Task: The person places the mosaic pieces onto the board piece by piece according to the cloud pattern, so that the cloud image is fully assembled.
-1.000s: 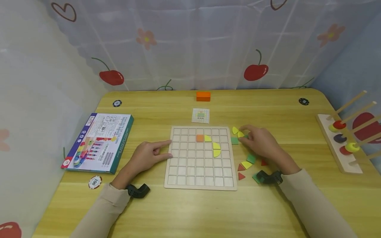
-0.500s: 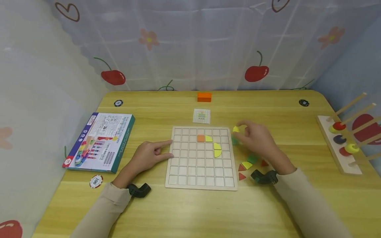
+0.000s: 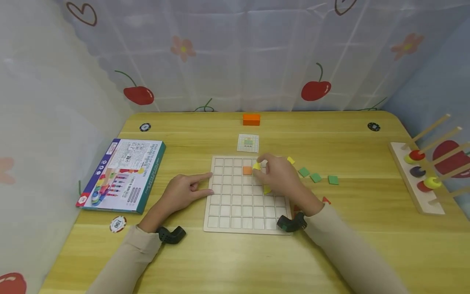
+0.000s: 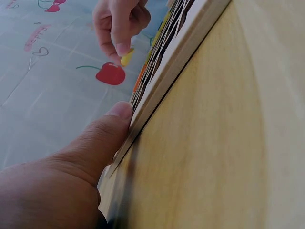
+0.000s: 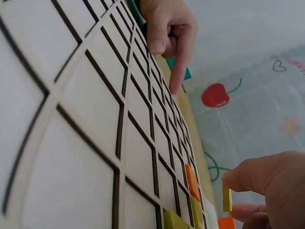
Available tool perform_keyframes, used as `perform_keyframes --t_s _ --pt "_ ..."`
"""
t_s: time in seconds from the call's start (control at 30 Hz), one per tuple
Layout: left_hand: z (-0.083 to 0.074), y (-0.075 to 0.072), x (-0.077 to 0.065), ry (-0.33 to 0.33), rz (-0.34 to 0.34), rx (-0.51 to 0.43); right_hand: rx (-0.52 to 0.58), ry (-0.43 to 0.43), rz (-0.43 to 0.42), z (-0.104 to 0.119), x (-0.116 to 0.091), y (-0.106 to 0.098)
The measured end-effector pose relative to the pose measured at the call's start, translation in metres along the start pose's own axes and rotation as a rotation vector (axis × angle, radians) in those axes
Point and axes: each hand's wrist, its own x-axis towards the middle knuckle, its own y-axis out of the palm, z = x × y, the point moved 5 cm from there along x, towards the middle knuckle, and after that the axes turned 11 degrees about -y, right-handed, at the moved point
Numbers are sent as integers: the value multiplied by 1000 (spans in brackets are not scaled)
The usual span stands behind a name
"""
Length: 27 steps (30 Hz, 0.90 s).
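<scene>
My right hand pinches a yellow quarter-circle tile between thumb and index finger. In the right wrist view the tile is tilted on edge, apart from the board, close to an orange square tile in the grid. The wooden grid board lies flat on the table. A yellow quarter-circle tile in the board is partly hidden under my right hand. At the board's left edge my left hand touches the rim with its extended index finger and thumb.
Right of the board lie several green square tiles, a yellow tile and a red triangle. A pattern card and an orange block lie behind it. A boxed toy stands left; a peg stand is far right.
The right hand has taken up a yellow quarter-circle tile from the loose tiles and moved left over the board with it. The left hand has stayed at the board's edge.
</scene>
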Motion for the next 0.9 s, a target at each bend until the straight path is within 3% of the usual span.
perform_keyframes --t_s 0.13,0.33,0.7,0.9 --pt "1 0 0 -8 7 4 -13 -37 16 12 8 15" --pt "0 0 0 -9 9 2 -39 -20 47 18 16 37" --pt "-1 0 1 12 -8 3 -117 -81 -97 20 17 48" --pt "1 0 1 3 2 2 -137 -83 -115 20 17 50"
